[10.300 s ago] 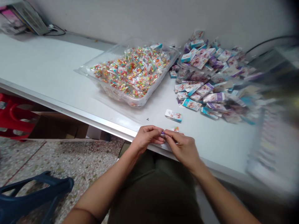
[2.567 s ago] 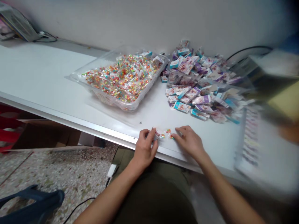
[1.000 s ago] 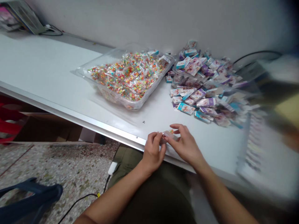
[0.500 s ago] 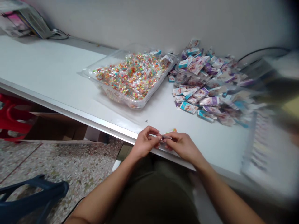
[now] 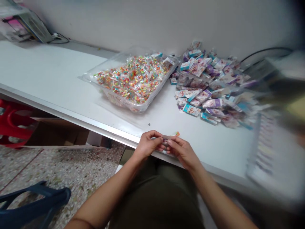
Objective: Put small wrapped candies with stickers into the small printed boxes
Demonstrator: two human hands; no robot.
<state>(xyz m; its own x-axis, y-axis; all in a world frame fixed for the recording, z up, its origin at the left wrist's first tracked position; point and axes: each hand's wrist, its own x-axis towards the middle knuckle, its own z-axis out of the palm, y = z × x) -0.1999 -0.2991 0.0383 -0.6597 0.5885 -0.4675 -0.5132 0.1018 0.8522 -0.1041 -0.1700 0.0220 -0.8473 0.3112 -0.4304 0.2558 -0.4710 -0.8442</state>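
At the front edge of the white table [image 5: 114,122], my left hand [image 5: 149,144] and my right hand [image 5: 182,151] pinch a small flat box [image 5: 165,140] between them, one at each end. Its print is too small to read. Just behind my right fingers lies a small clear packet with orange and green bits [image 5: 177,134]. Farther back stands a clear plastic tray [image 5: 143,107] full of packets of colourful beads. To its right is a heap of small printed boxes [image 5: 192,110] in blue, purple and white.
A blurred clear container [image 5: 264,149] stands at the right. Behind the heap runs a black cable [image 5: 267,50]. At the lower left are a red stool [image 5: 14,124], a cardboard box [image 5: 59,132] and a dark blue stool [image 5: 35,200]. Bagged items [image 5: 16,25] sit far left.
Both hands remain together at the table edge. The small box has turned between my fingers, and my right hand has shifted slightly left and down. The view has moved slightly.
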